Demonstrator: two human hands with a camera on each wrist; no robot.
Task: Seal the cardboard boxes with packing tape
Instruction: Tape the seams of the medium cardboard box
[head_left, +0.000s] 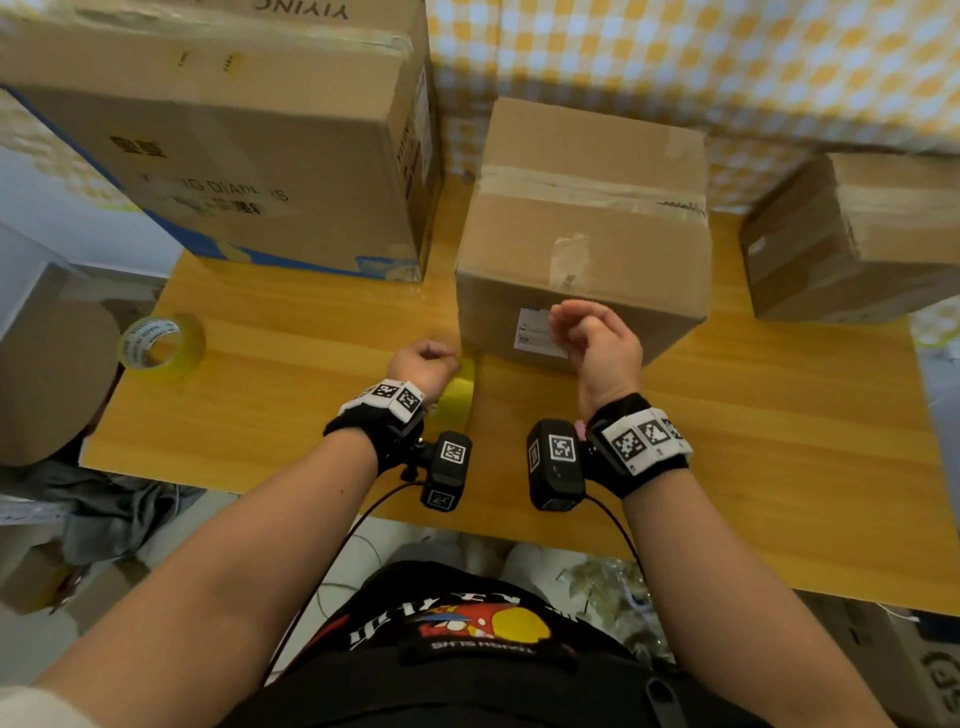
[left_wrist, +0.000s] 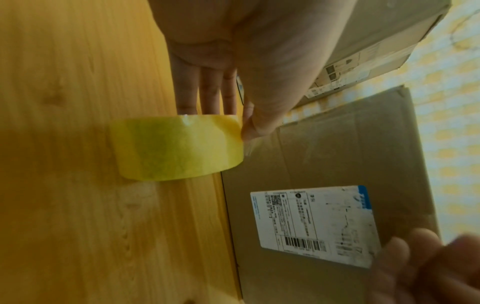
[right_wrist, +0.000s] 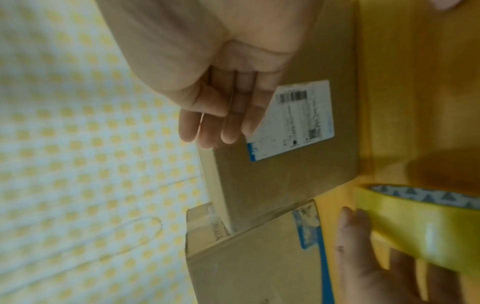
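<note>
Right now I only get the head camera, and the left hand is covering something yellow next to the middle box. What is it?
Observer: A yellow tape roll. The left wrist view shows the left hand gripping it, close beside the box.
Operator: Is there anything inside the roll?
Observer: Yes. In the right wrist view its core has a grey triangle pattern.
Operator: And the white label on that box?
Observer: Up close, the label shows a barcode and a blue strip along one end.
</note>
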